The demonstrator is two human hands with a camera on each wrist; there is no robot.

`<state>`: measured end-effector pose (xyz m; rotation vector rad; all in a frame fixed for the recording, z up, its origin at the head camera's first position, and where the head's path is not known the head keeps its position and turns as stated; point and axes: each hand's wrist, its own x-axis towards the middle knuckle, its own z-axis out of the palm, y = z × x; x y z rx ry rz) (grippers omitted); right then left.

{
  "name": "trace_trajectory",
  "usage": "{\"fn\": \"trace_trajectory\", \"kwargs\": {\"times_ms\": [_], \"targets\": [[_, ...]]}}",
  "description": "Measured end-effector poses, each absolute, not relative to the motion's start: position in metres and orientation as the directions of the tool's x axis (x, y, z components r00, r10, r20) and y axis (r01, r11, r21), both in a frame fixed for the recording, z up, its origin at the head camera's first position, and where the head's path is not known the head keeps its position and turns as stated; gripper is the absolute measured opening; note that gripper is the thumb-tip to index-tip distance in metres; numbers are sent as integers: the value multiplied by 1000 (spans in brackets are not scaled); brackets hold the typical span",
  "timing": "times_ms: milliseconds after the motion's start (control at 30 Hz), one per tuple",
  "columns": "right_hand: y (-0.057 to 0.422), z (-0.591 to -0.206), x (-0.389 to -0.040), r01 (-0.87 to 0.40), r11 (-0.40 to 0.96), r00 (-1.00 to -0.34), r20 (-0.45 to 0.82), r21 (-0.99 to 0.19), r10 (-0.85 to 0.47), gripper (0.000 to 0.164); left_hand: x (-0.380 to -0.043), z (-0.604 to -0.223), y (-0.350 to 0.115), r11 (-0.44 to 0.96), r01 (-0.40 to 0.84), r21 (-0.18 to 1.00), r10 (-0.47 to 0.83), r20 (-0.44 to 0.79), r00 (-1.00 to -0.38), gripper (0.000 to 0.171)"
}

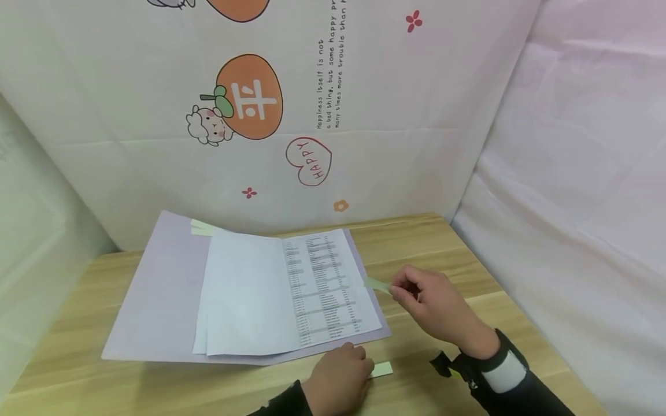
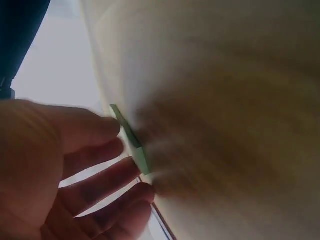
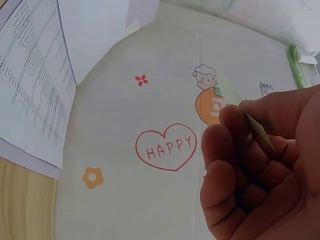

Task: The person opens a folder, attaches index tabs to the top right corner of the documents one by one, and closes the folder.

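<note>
Item, your right hand [image 1: 434, 303]: raised over the right side of the table [image 1: 494, 323], thumb and index finger closed together in a pinch, the remaining fingers curled in towards your palm. Held: one pale green strip [image 1: 377, 285], its far end overlapping the edge of the folder in the head view; whether it touches there, you cannot tell.

Item, your left hand [image 1: 340, 378]: low on the table at the near edge of the folder, fingers partly bent, thumb and fingertips against a green pad [image 2: 137, 145]. Whether you grip the pad or merely rest against it cannot be told; one end shows beyond your hand, on the side nearer your right.

Item, lilac folder [image 1: 151, 300]: laid wide on the table. Within, a printed page [image 1: 328, 289] with columns of small text and grey bands, to the right; blank white sheets [image 1: 250, 294] turned over to the left, their lower edges slightly offset. Pale green tabs [image 1: 202, 228] at the top, beside the sheets.

Item, white backdrop [image 1: 390, 115]: upright behind the table, bearing an orange fruit drawing [image 1: 252, 98] and a red heart outline [image 1: 309, 162] lettered HAPPY
</note>
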<state>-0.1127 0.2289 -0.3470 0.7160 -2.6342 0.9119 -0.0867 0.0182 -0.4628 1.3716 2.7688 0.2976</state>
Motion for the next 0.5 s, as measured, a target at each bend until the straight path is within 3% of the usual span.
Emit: {"fn": "trace_trajectory", "kwargs": {"times_ms": [133,300,500], "targets": [[231,-346,-113,-519,686,-851,386,-510,-357,9,-85,-453,9,526,840,136,842,56,-537,8],[234,-345,-113,-524,687,-847,394,-504,-357,9,-86,-439,-6,378,906,191,923,1,-385,19],[236,-346,-113,-522,685,-848,394,-508,-354,12,-89,-437,-5,302,920,251,953,-96,-287,5]]}}
